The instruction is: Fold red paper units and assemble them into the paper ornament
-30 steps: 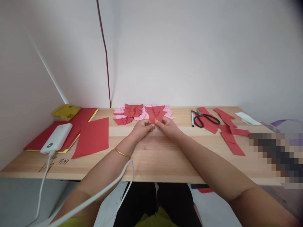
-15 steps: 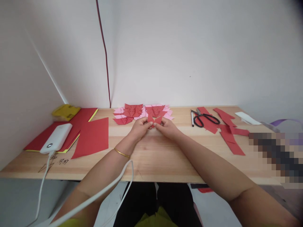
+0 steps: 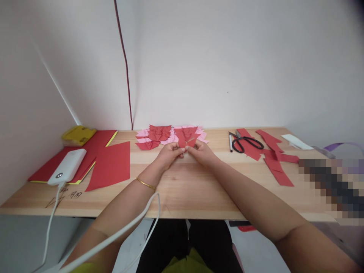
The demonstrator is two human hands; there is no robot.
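Observation:
My left hand (image 3: pixel 169 154) and my right hand (image 3: pixel 202 153) meet over the middle of the wooden table (image 3: pixel 182 189). Both pinch a small folded red paper piece (image 3: pixel 187 141) between fingertips, held just above the tabletop. Right behind it lies a pile of folded red and pink paper shapes (image 3: pixel 166 135). A gold bangle sits on my left wrist.
Red paper sheets (image 3: pixel 109 165) and a white power bank (image 3: pixel 67 167) with a cable lie at the left, near a yellow object (image 3: pixel 79 135). Black scissors (image 3: pixel 246 142), a pen (image 3: pixel 230 142) and red paper strips (image 3: pixel 274 161) lie at the right. A red cord hangs down the wall.
The red piece between my fingers has been turned and reshaped slightly; my hands stay in nearly the same spot.

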